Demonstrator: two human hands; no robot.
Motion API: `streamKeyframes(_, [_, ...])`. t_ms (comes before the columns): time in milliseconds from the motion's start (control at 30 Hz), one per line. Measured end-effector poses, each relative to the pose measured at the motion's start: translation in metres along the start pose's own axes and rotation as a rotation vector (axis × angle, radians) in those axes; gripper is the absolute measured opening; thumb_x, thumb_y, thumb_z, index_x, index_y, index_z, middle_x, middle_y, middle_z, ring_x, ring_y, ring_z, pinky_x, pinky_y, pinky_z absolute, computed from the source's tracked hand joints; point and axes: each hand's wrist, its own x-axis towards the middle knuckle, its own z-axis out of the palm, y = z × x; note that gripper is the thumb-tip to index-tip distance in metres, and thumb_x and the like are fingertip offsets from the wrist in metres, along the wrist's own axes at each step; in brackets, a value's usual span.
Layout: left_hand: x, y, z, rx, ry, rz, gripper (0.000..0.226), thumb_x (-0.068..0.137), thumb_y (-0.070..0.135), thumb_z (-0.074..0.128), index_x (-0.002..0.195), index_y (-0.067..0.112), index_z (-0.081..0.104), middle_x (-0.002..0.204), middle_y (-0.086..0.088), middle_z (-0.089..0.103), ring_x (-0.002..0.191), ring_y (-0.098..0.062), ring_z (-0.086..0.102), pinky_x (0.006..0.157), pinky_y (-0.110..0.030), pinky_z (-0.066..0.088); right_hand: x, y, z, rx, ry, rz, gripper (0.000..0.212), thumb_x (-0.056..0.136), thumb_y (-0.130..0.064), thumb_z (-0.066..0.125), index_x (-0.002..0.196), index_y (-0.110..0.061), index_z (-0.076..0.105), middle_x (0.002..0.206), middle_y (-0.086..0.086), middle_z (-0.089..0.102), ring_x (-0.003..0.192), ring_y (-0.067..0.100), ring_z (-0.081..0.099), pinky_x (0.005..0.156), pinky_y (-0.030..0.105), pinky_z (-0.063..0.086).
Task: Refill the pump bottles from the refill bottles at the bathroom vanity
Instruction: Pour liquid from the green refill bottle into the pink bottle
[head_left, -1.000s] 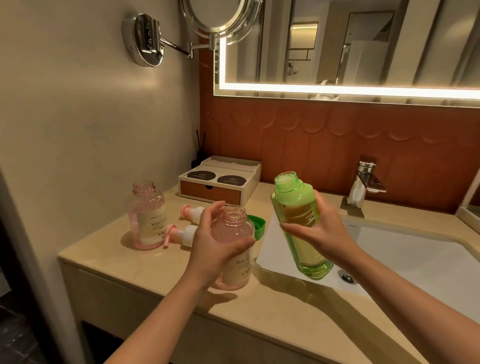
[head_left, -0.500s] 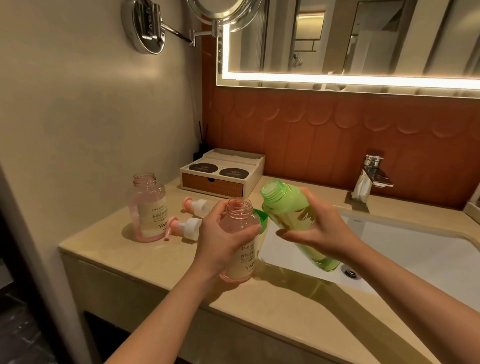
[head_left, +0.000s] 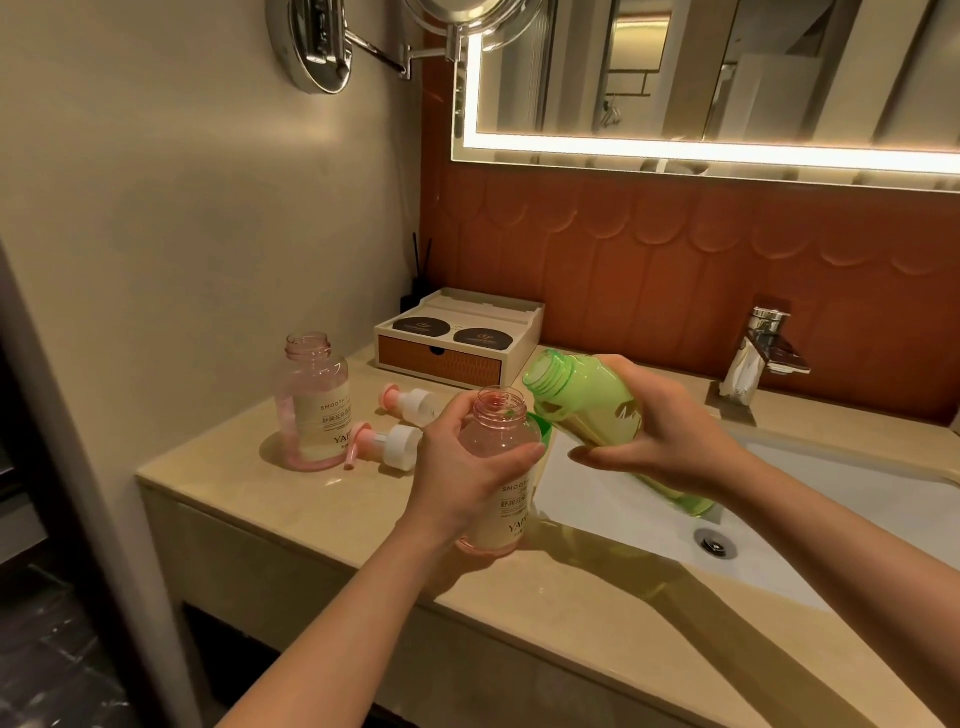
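Pink bottle (head_left: 314, 410) (head_left: 498, 431) x2, green bottle (head_left: 587, 400) x1, pump (head_left: 410, 402) (head_left: 387, 446) x2

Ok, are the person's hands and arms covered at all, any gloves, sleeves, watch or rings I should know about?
No. The left hand and right hand are bare, without gloves, and no ring shows on the visible fingers. The left forearm and right forearm are uncovered to the frame edge: no sleeve, watch or bracelet in view.

Honestly not much to report: the left hand (head_left: 464, 470) and right hand (head_left: 672, 441) are bare, and the left forearm (head_left: 332, 629) and right forearm (head_left: 836, 551) are bare too, as far up as I can see. Slim arms, longish fingers (head_left: 602, 457).
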Motion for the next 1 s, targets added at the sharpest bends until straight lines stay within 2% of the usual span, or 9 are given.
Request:
streamKeyframes(133, [0.0,0.002,0.0,-0.002,-0.007,-0.003,0.041,0.068,0.019,0.081,0.094,0.035,0.055,0.093,0.017,0.064,0.089,0.002,0.06,0.07,-0.013,0.047,0.002,-0.004,0.0,-0.027,-0.029,-0.011,0.074,0.06,-0.054,0.072,0.127,-0.034,0.046,0.117,-0.017,0.057,0.104,0.003,0.055,0.084,0.027,0.049])
streamKeyframes(233, [0.0,0.001,0.0,-0.013,-0.01,-0.003,0.04,0.068,0.018,0.081,0.095,0.034,0.056,0.094,0.015,0.064,0.091,-0.002,0.061,0.073,-0.017,0.048,0.003,-0.006,-0.001,-0.061,-0.045,-0.013,0.076,0.06,-0.053,0.073,0.129,-0.034,0.045,0.119,-0.016,0.057,0.106,0.005,0.055,0.085,0.031,0.05])
streamKeyframes(333, [0.0,0.001,0.0,-0.023,-0.008,-0.007,0.041,0.067,0.018,0.082,0.095,0.034,0.056,0.095,0.014,0.065,0.092,-0.004,0.062,0.075,-0.021,0.05,0.003,-0.007,-0.005,-0.108,-0.04,-0.01,0.076,0.063,-0.038,0.082,0.13,-0.03,0.045,0.118,-0.015,0.055,0.106,0.005,0.052,0.082,0.024,0.045])
streamKeyframes(400, [0.0,0.0,0.0,-0.025,-0.008,-0.011,0.041,0.067,0.019,0.082,0.096,0.034,0.056,0.096,0.014,0.065,0.093,-0.005,0.061,0.077,-0.023,0.05,0.003,-0.01,-0.007,-0.143,-0.047,-0.003,0.077,0.064,-0.034,0.082,0.131,-0.029,0.045,0.115,-0.018,0.052,0.105,0.004,0.05,0.079,0.02,0.041])
streamKeyframes(600, [0.0,0.001,0.001,-0.019,-0.008,-0.021,0.041,0.067,0.02,0.082,0.094,0.034,0.056,0.096,0.014,0.065,0.094,-0.007,0.061,0.081,-0.03,0.052,0.005,-0.017,-0.014,-0.232,-0.058,-0.015,0.078,0.065,-0.037,0.081,0.133,-0.026,0.044,0.118,-0.01,0.055,0.102,0.004,0.048,0.081,0.023,0.043])
streamKeyframes(733, [0.0,0.0,0.002,-0.018,-0.005,-0.031,0.041,0.067,0.02,0.082,0.095,0.033,0.055,0.098,0.012,0.065,0.097,-0.01,0.061,0.084,-0.034,0.052,0.005,-0.019,-0.017,-0.286,-0.062,-0.008,0.079,0.065,-0.04,0.08,0.134,-0.026,0.043,0.12,-0.008,0.056,0.099,0.004,0.046,0.077,0.023,0.04])
streamKeyframes(1000, [0.0,0.001,0.002,-0.019,-0.009,-0.027,0.041,0.067,0.021,0.082,0.094,0.035,0.055,0.096,0.015,0.063,0.094,-0.004,0.059,0.08,-0.027,0.051,0.006,-0.024,-0.02,-0.305,-0.081,0.004,0.077,0.066,-0.04,0.08,0.133,-0.027,0.044,0.116,-0.008,0.057,0.097,0.005,0.048,0.076,0.024,0.042])
